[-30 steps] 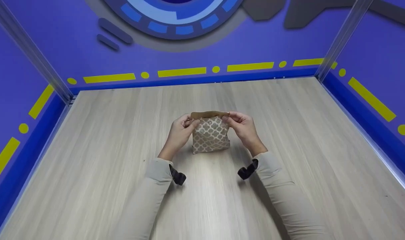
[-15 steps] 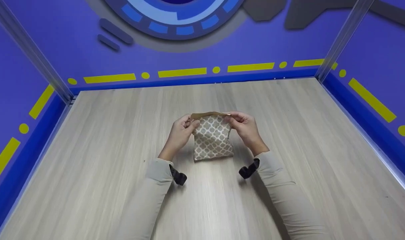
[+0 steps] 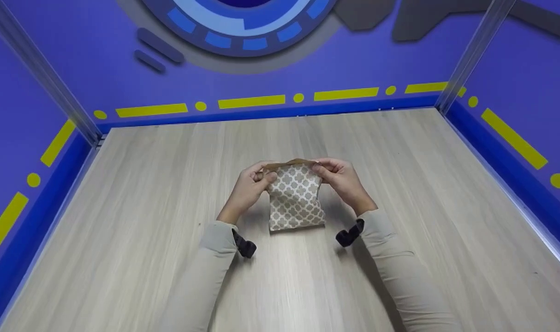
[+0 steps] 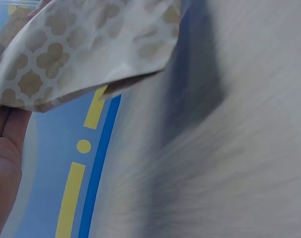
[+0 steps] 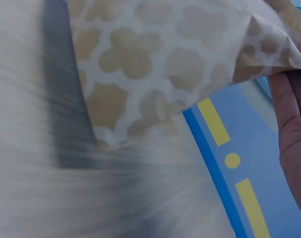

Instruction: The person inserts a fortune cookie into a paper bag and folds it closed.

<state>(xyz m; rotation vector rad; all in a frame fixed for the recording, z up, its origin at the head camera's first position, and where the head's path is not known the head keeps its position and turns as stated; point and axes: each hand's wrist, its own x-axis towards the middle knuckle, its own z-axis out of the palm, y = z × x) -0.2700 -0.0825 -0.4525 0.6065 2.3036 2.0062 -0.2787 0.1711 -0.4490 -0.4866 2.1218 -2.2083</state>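
Observation:
A small paper bag (image 3: 296,198), brown with a white lattice pattern, hangs between my two hands over the middle of the table. My left hand (image 3: 250,184) pinches its upper left corner between thumb and fingers. At the upper right corner, my right hand (image 3: 342,180) pinches it the same way. A plain brown strip (image 3: 291,163) shows along the top edge. In the left wrist view the bag (image 4: 90,49) slants down from the fingers, its lower edge apart from the tabletop. The right wrist view shows the patterned paper (image 5: 140,64) creased near the fingertips. The bag's inside is hidden.
A light wood-grain table (image 3: 146,207) spreads around the hands. Blue-purple walls (image 3: 261,83) with yellow markings stand along its back and sides, with metal posts (image 3: 473,55) at the corners. A small black camera (image 3: 247,248) sits on each wrist.
The brown top fold has unrolled from a thick band to a thin strip, and more patterned paper shows. The bag's lower edge has come nearer. Both hands keep their pinch.

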